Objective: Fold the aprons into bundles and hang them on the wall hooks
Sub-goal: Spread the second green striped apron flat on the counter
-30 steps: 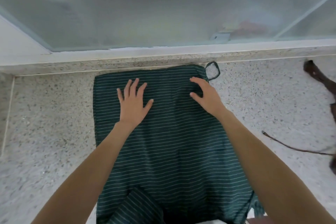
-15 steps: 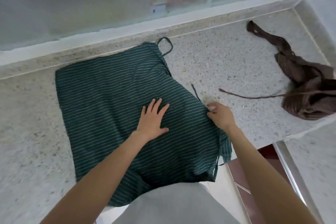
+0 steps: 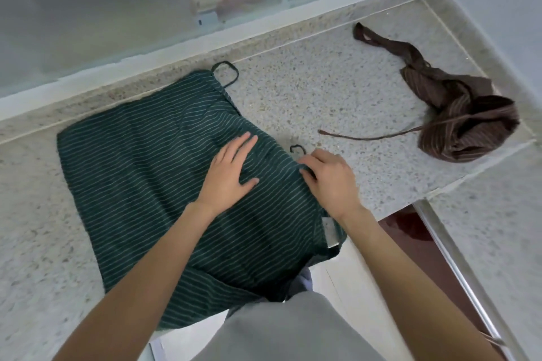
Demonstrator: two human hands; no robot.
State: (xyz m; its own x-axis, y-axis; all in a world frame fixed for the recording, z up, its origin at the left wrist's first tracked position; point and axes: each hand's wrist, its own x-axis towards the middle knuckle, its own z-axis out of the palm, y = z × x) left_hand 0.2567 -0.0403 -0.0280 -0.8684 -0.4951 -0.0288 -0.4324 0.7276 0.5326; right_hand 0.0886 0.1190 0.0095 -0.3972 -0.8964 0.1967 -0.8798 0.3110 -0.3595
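Hidden: the near edge of the green striped apron point(image 3: 140, 173) hangs over the tabletop point(image 3: 322, 97) rim, behind the person's grey clothing point(image 3: 293, 331), so its lower end cannot be seen.
Hard to make out: blurred coloured shapes sit behind the frosted window point(image 3: 146, 3); what they are cannot be told.
Cut off: both forearms run out of the bottom of the view.
Left hand: the left hand point(image 3: 231, 173) lies palm down on the apron, its fingers point(image 3: 243, 142) straight and close together, thumb spread toward the right hand, gripping nothing.
Right hand: the right hand point(image 3: 330, 176) sits just beside the left, at the apron's right edge; its fingers point(image 3: 308, 160) are curled down onto the cloth there, pinching the edge.
Green apron: spread flat on the tabletop, reaching away from the left fingers toward the window; a strap loop point(image 3: 225, 73) lies well beyond both hands at the far corner, and a small dark strap end point(image 3: 296, 149) peeks out just beyond the right fingers.
Label: a pale tag point(image 3: 330, 228) shows on the apron beside the right wrist.
Brown apron: a brown striped apron point(image 3: 457, 114) lies crumpled well to the right of the right fingers, its strap point(image 3: 366, 136) trailing toward them without touching.
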